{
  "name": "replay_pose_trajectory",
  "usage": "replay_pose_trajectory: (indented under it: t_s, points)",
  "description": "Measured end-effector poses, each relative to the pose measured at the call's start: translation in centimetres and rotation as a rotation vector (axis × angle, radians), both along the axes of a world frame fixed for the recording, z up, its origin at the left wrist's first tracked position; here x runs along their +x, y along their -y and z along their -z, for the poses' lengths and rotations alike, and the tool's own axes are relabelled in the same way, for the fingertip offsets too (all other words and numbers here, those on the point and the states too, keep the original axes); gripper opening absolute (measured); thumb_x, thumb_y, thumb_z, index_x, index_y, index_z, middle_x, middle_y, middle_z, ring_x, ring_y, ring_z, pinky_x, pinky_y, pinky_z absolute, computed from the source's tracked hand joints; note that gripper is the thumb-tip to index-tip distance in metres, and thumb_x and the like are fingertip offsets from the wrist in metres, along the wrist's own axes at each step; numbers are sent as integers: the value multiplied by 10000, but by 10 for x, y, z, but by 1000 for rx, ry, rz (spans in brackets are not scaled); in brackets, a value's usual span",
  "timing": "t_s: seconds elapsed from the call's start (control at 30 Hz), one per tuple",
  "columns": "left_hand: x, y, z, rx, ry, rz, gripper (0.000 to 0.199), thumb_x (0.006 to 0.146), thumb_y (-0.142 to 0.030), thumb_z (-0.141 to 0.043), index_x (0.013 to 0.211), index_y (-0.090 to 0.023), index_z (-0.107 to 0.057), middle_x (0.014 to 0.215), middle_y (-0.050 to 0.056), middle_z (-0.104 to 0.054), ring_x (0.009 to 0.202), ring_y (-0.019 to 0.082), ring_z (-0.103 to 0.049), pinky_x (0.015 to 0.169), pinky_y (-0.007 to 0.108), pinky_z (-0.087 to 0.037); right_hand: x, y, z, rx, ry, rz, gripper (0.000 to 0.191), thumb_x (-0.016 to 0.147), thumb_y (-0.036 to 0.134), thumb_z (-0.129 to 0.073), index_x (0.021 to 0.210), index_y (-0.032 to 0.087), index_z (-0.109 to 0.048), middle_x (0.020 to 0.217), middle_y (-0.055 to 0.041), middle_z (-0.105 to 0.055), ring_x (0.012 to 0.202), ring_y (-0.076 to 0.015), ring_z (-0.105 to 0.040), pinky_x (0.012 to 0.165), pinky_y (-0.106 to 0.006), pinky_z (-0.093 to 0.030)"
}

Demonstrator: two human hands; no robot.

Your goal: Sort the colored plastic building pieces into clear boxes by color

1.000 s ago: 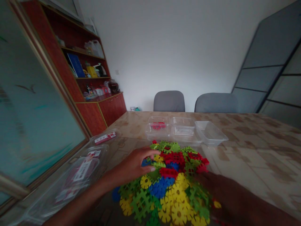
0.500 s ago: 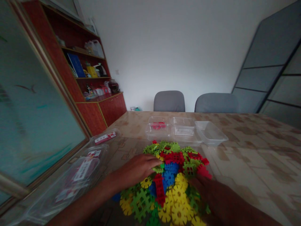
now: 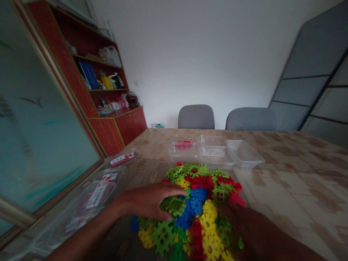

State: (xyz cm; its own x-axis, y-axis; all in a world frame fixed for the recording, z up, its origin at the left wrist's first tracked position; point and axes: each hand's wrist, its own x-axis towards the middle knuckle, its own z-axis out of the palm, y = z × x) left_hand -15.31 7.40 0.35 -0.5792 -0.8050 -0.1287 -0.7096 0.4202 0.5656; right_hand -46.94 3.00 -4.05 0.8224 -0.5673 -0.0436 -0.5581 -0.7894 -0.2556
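Observation:
A heaped pile of plastic interlocking blocks lies on the table in front of me. My left hand [image 3: 152, 197] curves round a green lattice block [image 3: 174, 205] on the pile's left side, thumb below and fingers above. My right hand [image 3: 241, 219] rests along the right flank, fingers stretched out in shadow beside the yellow flower-shaped pieces [image 3: 210, 232]. Blue pieces [image 3: 196, 204] fill the middle. A red block [image 3: 197, 239] stands out near the front, and another red block [image 3: 201, 182] lies farther back among green lattice pieces [image 3: 164, 235].
Behind the pile stand clear plastic boxes: one with red pieces in it [image 3: 183, 151], a middle one [image 3: 213, 152] and a right one [image 3: 246, 156]. Clear lids with labels [image 3: 95, 195] lie along the left table edge. Two grey chairs [image 3: 196, 116] stand beyond the table [image 3: 293, 174].
My left hand has shifted left and nearer, its thumb now spread from its fingers round the green block. The red block has moved right and toward me. My right hand has barely moved.

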Motion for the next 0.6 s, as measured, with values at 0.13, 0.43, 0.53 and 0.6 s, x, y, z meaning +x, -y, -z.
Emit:
replay_pose_trajectory:
  t_s: [0.13, 0.43, 0.53, 0.6]
  points:
    - [1, -1, 0, 30, 12, -11, 685, 784, -317, -751, 1404, -304, -461, 1427, 43, -492, 1304, 257, -457, 1089, 381, -355, 2, 0, 4, -11, -10, 5, 869, 508, 71, -633, 1371, 123, -537, 1309, -212, -558, 1125, -422, -575, 901, -497, -536]
    - [13, 5, 1, -19, 23, -14, 644, 839, -412, -707, 1418, -333, -438, 1420, 44, -492, 1276, 264, -464, 1076, 385, -344, -2, 1, -3, 3, 90, -32, 751, 574, 109, -682, 1317, 159, -577, 1286, -175, -585, 1089, -386, -607, 876, -474, -563]
    - [17, 6, 4, -10, 33, -13, 629, 837, -429, -711, 1406, -341, -457, 1401, 54, -507, 1258, 271, -479, 1058, 388, -355, -10, 3, 2, -25, 160, -59, 796, 554, 106, -669, 1339, 179, -560, 1261, -165, -602, 1054, -386, -623, 867, -464, -570]
    - [16, 8, 8, -16, 42, -19, 636, 824, -439, -725, 1398, -335, -472, 1370, 62, -532, 1236, 273, -496, 1038, 380, -371, -13, 6, 6, -49, 160, -87, 803, 556, 75, -628, 1348, 184, -557, 1223, -164, -624, 1020, -382, -638, 833, -448, -584]
